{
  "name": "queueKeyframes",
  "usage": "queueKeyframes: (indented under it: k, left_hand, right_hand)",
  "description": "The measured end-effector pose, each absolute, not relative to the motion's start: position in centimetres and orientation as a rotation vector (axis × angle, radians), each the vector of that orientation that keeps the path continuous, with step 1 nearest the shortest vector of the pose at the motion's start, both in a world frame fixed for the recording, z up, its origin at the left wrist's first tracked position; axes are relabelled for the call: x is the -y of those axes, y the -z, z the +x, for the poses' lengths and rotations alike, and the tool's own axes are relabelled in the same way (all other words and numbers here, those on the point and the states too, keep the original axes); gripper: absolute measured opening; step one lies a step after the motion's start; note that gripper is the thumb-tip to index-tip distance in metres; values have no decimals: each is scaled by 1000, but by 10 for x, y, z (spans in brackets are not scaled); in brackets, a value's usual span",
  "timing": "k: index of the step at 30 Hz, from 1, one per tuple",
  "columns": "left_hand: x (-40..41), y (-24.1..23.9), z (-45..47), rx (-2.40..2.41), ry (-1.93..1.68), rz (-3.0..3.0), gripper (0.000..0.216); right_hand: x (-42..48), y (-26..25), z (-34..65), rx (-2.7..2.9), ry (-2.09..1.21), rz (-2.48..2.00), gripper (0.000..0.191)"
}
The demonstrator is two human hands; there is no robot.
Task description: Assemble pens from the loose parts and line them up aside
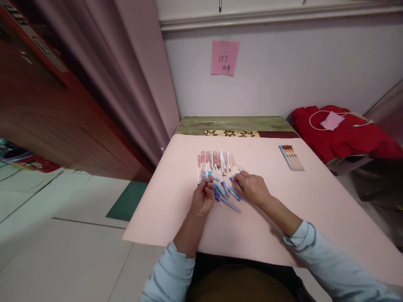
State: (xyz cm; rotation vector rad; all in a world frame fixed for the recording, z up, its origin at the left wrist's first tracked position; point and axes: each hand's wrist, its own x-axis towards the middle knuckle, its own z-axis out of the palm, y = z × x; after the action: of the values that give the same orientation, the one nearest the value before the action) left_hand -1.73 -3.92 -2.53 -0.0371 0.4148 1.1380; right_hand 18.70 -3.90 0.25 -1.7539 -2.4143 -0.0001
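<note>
My left hand [203, 199] is closed around a light blue pen barrel [207, 178], its round open end turned toward me. To the right, my right hand [252, 187] has its fingers pinched together at the edge of a pile of pen parts; whatever sits in the pinch is hidden. Between the hands lie blue pen pieces [224, 189], a cluster of small dark blue parts [217, 193] and a translucent bluish tube [231, 205]. Behind them, pinkish pen barrels [203, 157] and thin white refills [222, 161] are spread in a rough row.
A row of pens [291, 158], one blue and several beige with brown tops, lies at the right on the pink-covered table [163, 201]. Red cloth [343, 138] with a white cord is beyond the right edge. A wall with a pink note [224, 50] stands behind.
</note>
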Motion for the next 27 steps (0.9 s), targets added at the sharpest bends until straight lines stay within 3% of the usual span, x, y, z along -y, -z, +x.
queueKeyframes:
  k: [14,17,21,27]
  left_hand:
    - [40,23,-7,-619,-1199,269,10]
    - [43,22,0,-691,-1285,519,19]
    - [49,20,10,-815,-1339,893,22]
    - [57,18,15,-912,-1349,1042,41]
  right_hand:
    - [56,1,192,2145,-294,-1736,27]
    - [62,1,179,1711,-705,-1544,34]
    - [68,6,155,1008,-1491,-1250,44]
    - [64,21,147,597,-1809,-1028,25]
